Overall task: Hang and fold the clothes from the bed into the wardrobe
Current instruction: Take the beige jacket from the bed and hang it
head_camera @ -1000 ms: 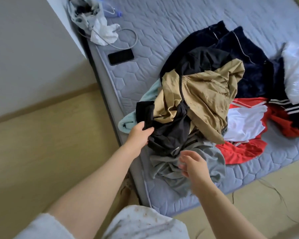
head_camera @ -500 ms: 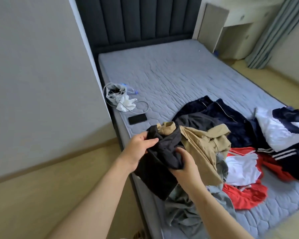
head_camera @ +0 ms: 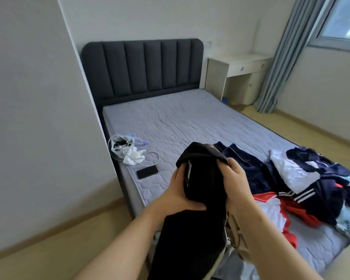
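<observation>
Over the bed (head_camera: pixel 190 126), left hand (head_camera: pixel 176 196) and right hand (head_camera: pixel 235 182) fingers (head_camera: pixel 233 166) grip the black garment (head_camera: pixel 202 178) between them.

- black garment (head_camera: pixel 200 199): solid black, small pale label
- mattress (head_camera: pixel 180 126): grey-lilac, quilted in hexagons
- headboard (head_camera: pixel 143 65): charcoal, vertical ribs
- navy garment (head_camera: pixel 251 172): dark blue, thin white piping
- sports top (head_camera: pixel 271 211): red and white panels
- phone (head_camera: pixel 147 172): black
- curtain (head_camera: pixel 279 63): blue-grey

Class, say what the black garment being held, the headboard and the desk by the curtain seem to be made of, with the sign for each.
The black garment: soft matte cloth, perhaps cotton knit; it droops and bunches.
The headboard: dark grey fabric over padding, shown by puffed vertical channels.
The desk: pale smooth board, probably laminate; flat, crisp edges.
</observation>
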The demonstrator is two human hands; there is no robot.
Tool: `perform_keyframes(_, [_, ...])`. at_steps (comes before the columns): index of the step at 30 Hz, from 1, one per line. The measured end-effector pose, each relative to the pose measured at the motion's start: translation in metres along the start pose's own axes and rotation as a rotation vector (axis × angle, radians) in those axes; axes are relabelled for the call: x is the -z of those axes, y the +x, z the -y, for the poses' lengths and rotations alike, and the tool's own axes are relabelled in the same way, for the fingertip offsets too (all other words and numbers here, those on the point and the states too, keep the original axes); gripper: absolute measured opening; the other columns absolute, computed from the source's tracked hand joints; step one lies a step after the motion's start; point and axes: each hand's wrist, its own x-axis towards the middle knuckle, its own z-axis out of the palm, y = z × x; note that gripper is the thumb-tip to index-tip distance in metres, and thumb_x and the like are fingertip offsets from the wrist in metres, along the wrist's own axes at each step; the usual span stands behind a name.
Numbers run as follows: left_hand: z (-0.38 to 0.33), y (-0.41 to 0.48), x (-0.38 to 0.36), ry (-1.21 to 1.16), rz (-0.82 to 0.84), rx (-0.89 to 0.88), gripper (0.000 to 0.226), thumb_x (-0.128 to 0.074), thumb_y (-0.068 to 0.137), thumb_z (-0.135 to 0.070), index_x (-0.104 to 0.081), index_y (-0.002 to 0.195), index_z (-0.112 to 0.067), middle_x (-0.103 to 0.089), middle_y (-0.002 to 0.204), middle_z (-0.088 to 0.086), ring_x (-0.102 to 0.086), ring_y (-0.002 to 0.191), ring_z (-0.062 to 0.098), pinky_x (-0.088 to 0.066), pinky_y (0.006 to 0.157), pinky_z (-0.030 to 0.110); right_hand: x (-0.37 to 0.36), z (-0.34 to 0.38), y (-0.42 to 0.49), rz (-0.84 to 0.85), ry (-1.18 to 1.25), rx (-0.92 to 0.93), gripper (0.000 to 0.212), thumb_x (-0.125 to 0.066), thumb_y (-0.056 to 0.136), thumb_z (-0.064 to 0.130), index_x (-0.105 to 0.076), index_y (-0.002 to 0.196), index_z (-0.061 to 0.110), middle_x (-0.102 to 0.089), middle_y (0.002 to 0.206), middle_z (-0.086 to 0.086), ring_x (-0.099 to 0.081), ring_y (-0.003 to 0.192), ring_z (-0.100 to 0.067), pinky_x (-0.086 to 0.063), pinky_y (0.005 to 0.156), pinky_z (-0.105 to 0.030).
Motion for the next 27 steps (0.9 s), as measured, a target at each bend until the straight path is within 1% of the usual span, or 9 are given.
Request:
perform_keyframes(4, [0.0,0.003,-0.015,-0.161,-0.227,0.035,0.073,-0.08,0.065,-0.015,-0.038,0.11,-0.053,-0.049,0.108,-0.037,-0.046,0.1,-0.023,-0.038,0.08,0.001,0.022,0.001,0.0,-0.014,-0.041,-0.01,0.015,-0.057,0.09,0.022,-0.058,0.078,0.013,-0.054,0.08,-0.011,-0.052,0.079,-0.023,-0.044,0.071,-0.038])
perform_keyframes(9, [-0.003,0.003,-0.02,-0.213,-0.689,0.225,0.036,-0.071,0.074,-0.003,-0.059,0.082,-0.036,-0.065,0.095,-0.01,-0.06,0.089,0.009,-0.047,0.083,0.023,0.047,-0.02,-0.005,-0.042,-0.141,-0.171,0.002,-0.058,0.088,0.016,-0.058,0.088,0.013,-0.06,0.078,-0.006,-0.057,0.064,-0.012,-0.047,0.052,-0.019])
perform_keyframes(11, [-0.007,-0.002,-0.025,-0.15,-0.649,0.25,0.034,-0.071,0.073,-0.003,-0.063,0.075,-0.036,-0.069,0.095,-0.003,-0.063,0.089,0.014,-0.05,0.085,0.03,0.058,-0.032,-0.006,-0.057,0.02,-0.444,0.009,-0.053,0.086,0.021,-0.056,0.085,0.013,-0.058,0.079,-0.006,-0.054,0.07,-0.02,-0.044,0.068,-0.029])
perform_keyframes(14, [-0.007,-0.011,-0.043,-0.063,-0.352,0.195,0.036,-0.077,0.069,-0.003,-0.066,0.072,-0.038,-0.069,0.08,-0.017,-0.062,0.078,-0.004,-0.046,0.078,0.014,0.074,-0.041,-0.007,0.013,0.464,-0.776,0.038,-0.044,0.084,0.044,-0.06,0.092,0.01,-0.062,0.094,-0.014,-0.055,0.092,-0.034,-0.039,0.085,-0.05])
perform_keyframes(16, [-0.008,-0.017,-0.058,-0.097,-0.078,0.179,0.034,-0.076,0.071,-0.003,-0.068,0.077,-0.035,-0.066,0.08,-0.02,-0.06,0.075,-0.012,-0.042,0.077,0.008,0.084,-0.05,-0.006,0.031,0.547,-0.742,0.052,-0.039,0.09,0.051,-0.057,0.107,0.006,-0.062,0.099,-0.016,-0.055,0.093,-0.036,-0.038,0.09,-0.05])
perform_keyframes(19, [-0.005,-0.02,-0.073,-0.062,0.252,0.243,0.035,-0.073,0.074,-0.008,-0.067,0.086,-0.041,-0.065,0.088,-0.022,-0.06,0.083,-0.013,-0.043,0.075,0.004,0.094,-0.063,-0.005,-0.034,0.372,-0.655,0.023,-0.035,0.099,0.025,-0.049,0.11,0.01,-0.058,0.085,-0.012,-0.055,0.076,-0.028,-0.045,0.072,-0.04])
perform_keyframes(22, [0.001,-0.019,-0.07,-0.125,0.559,0.379,0.033,-0.07,0.071,-0.017,-0.069,0.092,-0.043,-0.065,0.101,-0.021,-0.059,0.098,-0.005,-0.044,0.081,0.009,0.101,-0.076,-0.007,-0.059,0.18,-0.689,0.019,-0.037,0.096,0.005,-0.051,0.108,-0.001,-0.053,0.086,-0.017,-0.05,0.075,-0.031,-0.042,0.071,-0.038])
perform_keyframes(24, [0.006,-0.016,-0.068,-0.311,0.507,0.444,0.022,-0.064,0.074,-0.019,-0.074,0.085,-0.034,-0.07,0.096,-0.015,-0.062,0.097,0.0,-0.045,0.077,0.01,0.11,-0.082,-0.009,-0.126,0.07,-0.623,0.021,-0.039,0.085,-0.009,-0.058,0.091,0.0,-0.051,0.075,-0.015,-0.05,0.068,-0.029,-0.041,0.065,-0.036])
perform_keyframes(27, [0.023,0.002,-0.074,-0.171,-0.015,0.538,0.03,-0.049,0.087,-0.005,-0.071,0.081,-0.025,-0.07,0.097,-0.001,-0.06,0.095,0.016,-0.047,0.074,0.022,0.13,-0.089,-0.023,-0.185,-0.099,-0.521,0.026,-0.036,0.068,-0.017,-0.054,0.072,0.002,-0.043,0.059,-0.01,-0.043,0.055,-0.022,-0.035,0.052,-0.028])
